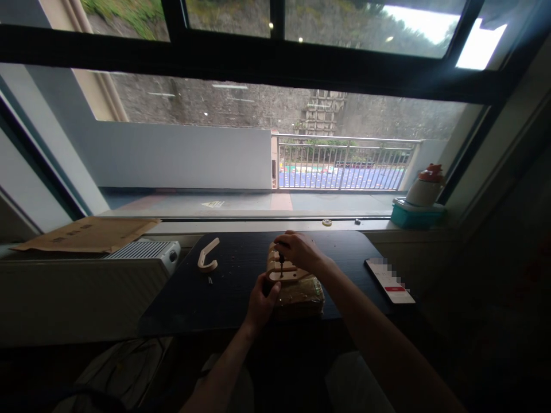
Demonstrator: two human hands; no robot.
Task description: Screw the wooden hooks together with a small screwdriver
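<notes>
Wood piece (287, 276) and both hands are at the middle of the table (232, 298), with the window (241, 60) spreading beyond them. Left of the wood piece, past the table's edge, is the white radiator (86, 298), a brown envelope (86, 234) lying over its top. Far to the right of the wood piece, on the sill, a bottle with a red top (426, 186) stands on a teal box (416, 215).

Just on the near side of the wood piece, touching it, is the wrapped block (303, 291); whether it also bears the wood piece's full weight I cannot tell. To the right of the wood piece, well apart, lies the phone (391, 281). The right hand (297, 249), over the wood piece, is closed round the screwdriver (282, 264), whose shaft points down at the near bar. The left hand (262, 298) clamps the wood piece's near left corner. Left of the wood piece lies a curved hook (208, 261), with small screws (210, 280) just beside it.
</notes>
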